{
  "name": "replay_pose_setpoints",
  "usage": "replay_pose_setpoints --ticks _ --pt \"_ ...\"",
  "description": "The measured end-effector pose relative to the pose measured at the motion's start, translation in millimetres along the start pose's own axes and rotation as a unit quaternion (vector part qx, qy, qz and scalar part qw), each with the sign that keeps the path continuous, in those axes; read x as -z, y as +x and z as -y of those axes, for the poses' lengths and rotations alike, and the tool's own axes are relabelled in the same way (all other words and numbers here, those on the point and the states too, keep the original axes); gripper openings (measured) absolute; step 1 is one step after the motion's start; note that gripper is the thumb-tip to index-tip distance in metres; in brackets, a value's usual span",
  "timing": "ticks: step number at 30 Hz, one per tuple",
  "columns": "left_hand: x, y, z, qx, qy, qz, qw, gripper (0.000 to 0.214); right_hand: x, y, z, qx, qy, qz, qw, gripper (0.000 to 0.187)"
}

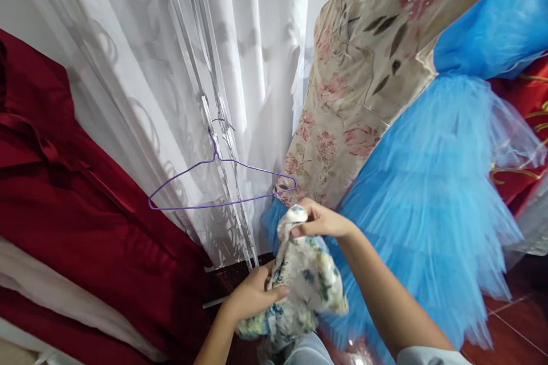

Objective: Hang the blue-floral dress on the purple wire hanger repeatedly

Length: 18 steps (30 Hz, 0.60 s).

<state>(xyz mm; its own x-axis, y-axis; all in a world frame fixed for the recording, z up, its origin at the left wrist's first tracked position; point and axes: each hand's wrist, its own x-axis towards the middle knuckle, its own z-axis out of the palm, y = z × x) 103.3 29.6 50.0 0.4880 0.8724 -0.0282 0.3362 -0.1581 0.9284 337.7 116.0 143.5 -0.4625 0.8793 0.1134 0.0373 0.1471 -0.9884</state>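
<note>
A bunched piece of white floral cloth (310, 273), patterned in blue, green and yellow, hangs between my two hands. My right hand (319, 219) pinches its upper end between thumb and fingers. Lower down, my left hand (259, 293) grips the left side, its thumb lying across the fabric. Whether the cloth is a garment I cannot tell. Above and left of the hands, a bare purple wire hanger (188, 207) hangs from a metal rack (205, 73).
White curtains (141, 68) stand behind the rack. A dark red garment (85, 211) hangs at left. To the right are a beige fabric with pink flowers (329, 119), a blue tiered tulle dress (419, 193) and a red garment with gold trim (520, 153). Red floor tiles (514, 319) show at lower right.
</note>
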Motion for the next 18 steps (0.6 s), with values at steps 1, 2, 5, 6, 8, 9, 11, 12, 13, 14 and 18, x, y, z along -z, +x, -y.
replay_pose_setpoints --ticks 1,2,5,6,8,9,11,12,13,14,18 --pt "-0.7 -1 -1 -0.004 0.019 -0.026 0.999 0.038 16 6 6 0.008 -0.012 0.002 1.0 0.026" --pt "2.0 -3 -2 -0.008 0.044 -0.056 0.997 0.032 31 15 11 0.018 -0.024 0.021 0.999 0.023" --pt "27.5 -12 -8 -0.022 0.135 -0.16 0.978 0.019 63 53 23 0.086 0.01 -0.049 0.995 0.019" --pt "39.4 -17 -11 -0.029 0.146 -0.19 0.97 0.023 66 68 26 0.1 0.026 -0.074 0.992 0.019" --pt "64.6 -30 -19 -0.045 0.109 -0.222 0.968 0.027 61 95 32 0.087 0.048 -0.064 0.993 0.019" --pt "77.5 -37 -23 -0.054 0.07 -0.226 0.97 0.028 53 107 35 0.062 0.054 -0.029 0.996 0.021" --pt "104.3 -52 -27 -0.074 -0.013 -0.235 0.969 0.029 34 123 40 0.007 0.062 0.069 0.996 0.025" --pt "118.6 -58 -27 -0.079 -0.039 -0.247 0.965 0.03 25 127 42 -0.009 0.068 0.11 0.992 0.025" --pt "133.7 -65 -25 -0.077 -0.046 -0.26 0.961 0.031 18 128 44 -0.015 0.074 0.137 0.988 0.025" --pt "149.6 -70 -22 -0.067 -0.029 -0.27 0.96 0.031 14 128 45 -0.012 0.081 0.15 0.985 0.025" --pt "217.4 -79 -6 -0.011 0.197 -0.273 0.942 0.027 14 123 51 0.006 0.105 0.158 0.982 0.032"
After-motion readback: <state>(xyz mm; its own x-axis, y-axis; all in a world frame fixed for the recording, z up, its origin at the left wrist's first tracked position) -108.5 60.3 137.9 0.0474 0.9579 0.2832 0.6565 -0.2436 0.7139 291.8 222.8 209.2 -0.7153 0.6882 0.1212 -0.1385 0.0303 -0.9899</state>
